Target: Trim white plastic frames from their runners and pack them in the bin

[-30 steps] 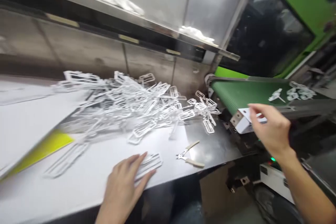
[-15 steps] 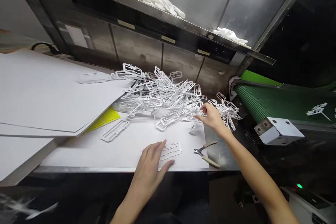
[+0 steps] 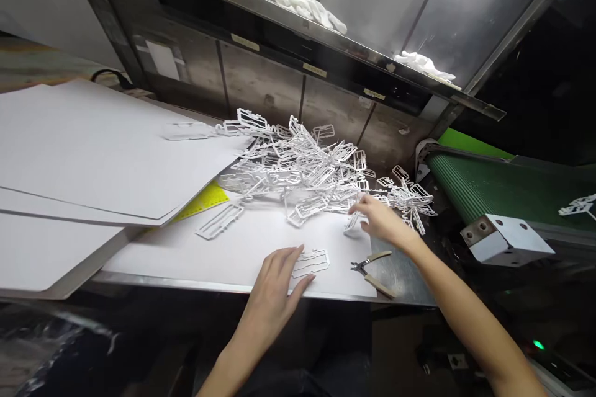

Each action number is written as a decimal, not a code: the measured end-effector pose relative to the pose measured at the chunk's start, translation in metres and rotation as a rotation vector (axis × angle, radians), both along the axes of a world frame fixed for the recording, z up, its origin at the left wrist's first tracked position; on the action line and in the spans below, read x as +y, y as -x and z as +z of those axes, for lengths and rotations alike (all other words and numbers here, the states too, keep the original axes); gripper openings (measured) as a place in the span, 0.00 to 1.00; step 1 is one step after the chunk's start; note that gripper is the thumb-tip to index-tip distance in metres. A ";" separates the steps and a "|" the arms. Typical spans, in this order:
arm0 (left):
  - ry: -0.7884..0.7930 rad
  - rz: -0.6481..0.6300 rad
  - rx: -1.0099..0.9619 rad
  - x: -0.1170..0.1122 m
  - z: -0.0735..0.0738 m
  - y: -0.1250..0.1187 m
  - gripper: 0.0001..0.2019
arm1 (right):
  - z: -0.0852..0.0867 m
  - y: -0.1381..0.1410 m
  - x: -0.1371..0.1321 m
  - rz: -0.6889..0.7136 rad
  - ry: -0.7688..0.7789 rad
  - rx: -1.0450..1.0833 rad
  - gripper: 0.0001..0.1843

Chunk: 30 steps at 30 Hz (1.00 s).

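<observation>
A heap of white plastic frame parts lies on a white sheet on the steel bench. My left hand rests flat at the bench's front edge, fingers stretched beside one flat white frame part. My right hand reaches into the right side of the heap, fingers curled around a white part. Small cutting pliers with tan handles lie on the bare steel just under my right wrist.
Large white boards are stacked at the left over a yellow sheet. A green conveyor belt with a white metal bracket runs at the right. White gloves lie on the steel shelf above.
My right hand came from the conveyor bracket to the heap and closed on a part. The view swung left. My left hand stayed beside the flat part.
</observation>
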<state>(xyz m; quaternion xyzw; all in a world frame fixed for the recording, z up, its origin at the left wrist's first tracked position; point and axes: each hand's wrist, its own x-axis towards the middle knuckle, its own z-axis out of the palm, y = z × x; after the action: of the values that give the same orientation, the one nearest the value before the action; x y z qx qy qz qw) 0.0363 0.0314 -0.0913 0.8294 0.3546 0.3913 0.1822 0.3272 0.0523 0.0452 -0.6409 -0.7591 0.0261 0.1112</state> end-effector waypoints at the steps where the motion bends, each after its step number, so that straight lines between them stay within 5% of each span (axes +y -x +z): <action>1: -0.003 -0.001 0.005 0.000 0.000 -0.001 0.23 | -0.006 0.007 -0.009 0.043 0.006 -0.017 0.15; 5: -0.002 -0.004 0.034 0.001 -0.002 -0.002 0.23 | -0.002 0.003 -0.006 0.074 -0.057 -0.026 0.12; 13: 0.019 -0.012 -0.002 0.001 -0.002 0.001 0.21 | 0.100 -0.077 0.065 -0.230 -0.437 0.156 0.05; 19: 0.023 -0.017 -0.017 0.000 -0.001 0.002 0.21 | 0.136 -0.078 0.046 -0.278 -0.361 0.322 0.04; 24: -0.040 -0.031 0.038 0.002 -0.004 0.000 0.18 | 0.138 -0.080 0.013 -0.331 -0.195 0.908 0.19; 30: -0.090 -0.039 0.023 0.004 -0.003 -0.002 0.14 | 0.096 -0.072 -0.022 -0.421 -0.271 1.135 0.26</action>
<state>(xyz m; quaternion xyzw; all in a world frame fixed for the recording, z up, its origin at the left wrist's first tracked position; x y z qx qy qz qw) 0.0385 0.0356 -0.0945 0.8479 0.3223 0.3939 0.1482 0.3992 0.0305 0.1408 -0.6431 -0.4354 0.2437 0.5808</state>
